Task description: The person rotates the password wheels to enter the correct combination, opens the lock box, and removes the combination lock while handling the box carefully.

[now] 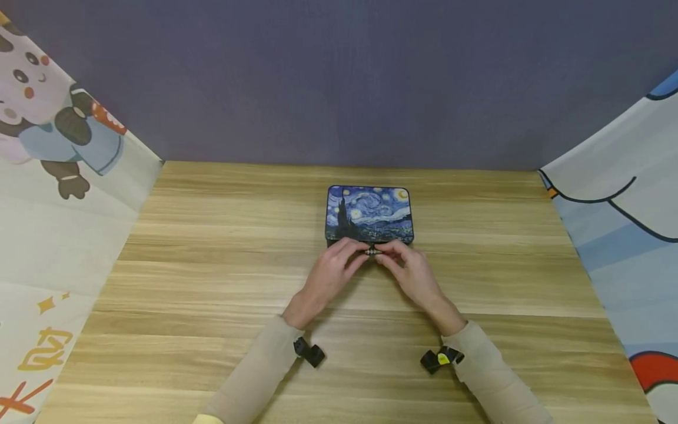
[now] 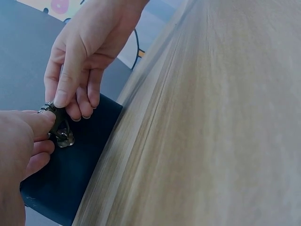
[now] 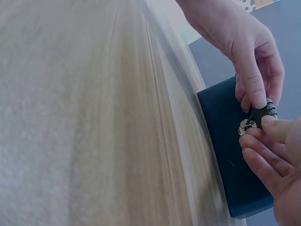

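A dark box [image 1: 369,213] with a starry-night painting on its lid sits on the table, lid down. At its front hangs a small dark combination padlock [image 1: 373,252] with a row of number dials. Its shackle passes through a shiny metal clasp [image 2: 65,139] on the box's dark front wall. My left hand [image 1: 327,272] pinches the padlock [image 2: 58,118] from the left between thumb and finger. From the other side my right hand [image 1: 415,275] pinches it too, the thumb next to the dials. In the right wrist view the fingers partly hide the padlock [image 3: 268,111].
The wood-grain table [image 1: 212,265] spreads around the box. A dark wall [image 1: 344,82] rises behind it, with cartoon-printed panels at left [image 1: 63,135] and right [image 1: 609,218]. A small black wrist camera [image 1: 309,352] sits on the left sleeve, another camera [image 1: 439,358] on the right.
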Motion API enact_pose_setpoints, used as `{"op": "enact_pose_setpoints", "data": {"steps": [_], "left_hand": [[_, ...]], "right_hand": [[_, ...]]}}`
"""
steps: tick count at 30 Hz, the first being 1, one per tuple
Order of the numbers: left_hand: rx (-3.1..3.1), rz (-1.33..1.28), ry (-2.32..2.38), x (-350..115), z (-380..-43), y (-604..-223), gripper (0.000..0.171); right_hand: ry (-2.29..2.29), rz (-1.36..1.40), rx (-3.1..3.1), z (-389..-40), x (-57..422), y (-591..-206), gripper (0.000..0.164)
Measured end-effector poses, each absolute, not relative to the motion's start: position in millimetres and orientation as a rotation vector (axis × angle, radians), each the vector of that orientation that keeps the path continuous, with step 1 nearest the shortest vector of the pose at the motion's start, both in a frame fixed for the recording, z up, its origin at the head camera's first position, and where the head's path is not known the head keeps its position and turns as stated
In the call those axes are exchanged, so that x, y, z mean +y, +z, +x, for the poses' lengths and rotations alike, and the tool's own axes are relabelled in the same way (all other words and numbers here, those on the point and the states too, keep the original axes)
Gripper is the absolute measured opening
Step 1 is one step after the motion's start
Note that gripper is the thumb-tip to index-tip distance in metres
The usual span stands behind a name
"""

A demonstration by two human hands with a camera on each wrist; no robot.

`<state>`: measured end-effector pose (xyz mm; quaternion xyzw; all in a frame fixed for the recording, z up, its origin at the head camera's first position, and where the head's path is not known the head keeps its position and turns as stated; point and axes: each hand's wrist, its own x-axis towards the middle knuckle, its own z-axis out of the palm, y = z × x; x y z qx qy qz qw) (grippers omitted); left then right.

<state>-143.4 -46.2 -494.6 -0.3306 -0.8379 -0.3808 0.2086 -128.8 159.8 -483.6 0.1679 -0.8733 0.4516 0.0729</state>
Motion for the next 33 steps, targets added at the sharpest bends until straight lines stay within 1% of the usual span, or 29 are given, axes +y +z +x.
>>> {"op": "enact_pose_setpoints", "data": {"steps": [12, 23, 33], "left_hand": [[-2.319, -0.936, -1.032, -47.4, -143.1, -494.9, 0.02], [-2.325, -0.943, -0.995, -47.1, -143.4, -496.3, 0.02], [-2.319, -0.939, -1.003, -45.3, -143.0, -494.8, 0.02]], "right_hand": [[1.347, 0.532, -2.599, -129.8, 160.0, -483.4, 0.016], [1.323, 0.587, -2.543, -129.8, 158.0, -482.4, 0.018], [1.287, 0.587, -2.564, -130.0, 157.5, -482.1, 0.016]]}}
